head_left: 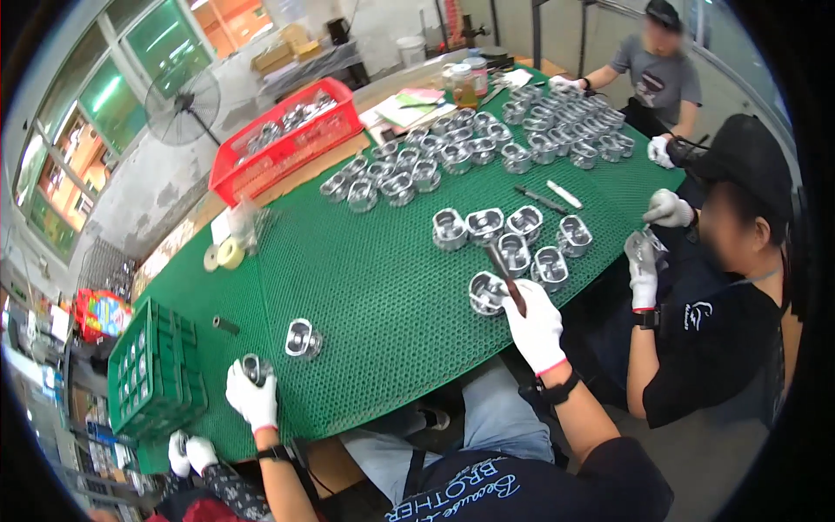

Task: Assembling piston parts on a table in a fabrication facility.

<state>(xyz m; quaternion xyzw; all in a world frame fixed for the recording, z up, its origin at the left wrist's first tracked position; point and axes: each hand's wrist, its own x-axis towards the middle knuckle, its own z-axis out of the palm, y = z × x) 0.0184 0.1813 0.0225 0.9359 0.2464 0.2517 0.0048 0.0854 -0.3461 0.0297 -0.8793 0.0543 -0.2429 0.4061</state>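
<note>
My left hand (251, 398), in a white glove, is closed around a metal piston (255, 369) at the table's near left. A second piston (299, 339) stands just to its right, untouched. My right hand (535, 329), also gloved, grips a slim hand tool with a brown handle (517, 298) and a dark shaft; its exact kind is unclear. Under and beside that tool sits a piston (485, 294); whether my fingers touch it is hard to see. Several more pistons (513, 253) form a loose group just beyond my right hand.
Rows of pistons (457, 157) fill the green-matted table's far side (365, 252). A red crate (287, 139) stands at the back left, a green crate (156, 370) at the left. Tape rolls (230, 253) and pens (564, 194) lie about. Co-workers sit right; another's gloved hands (191, 453) show lower left.
</note>
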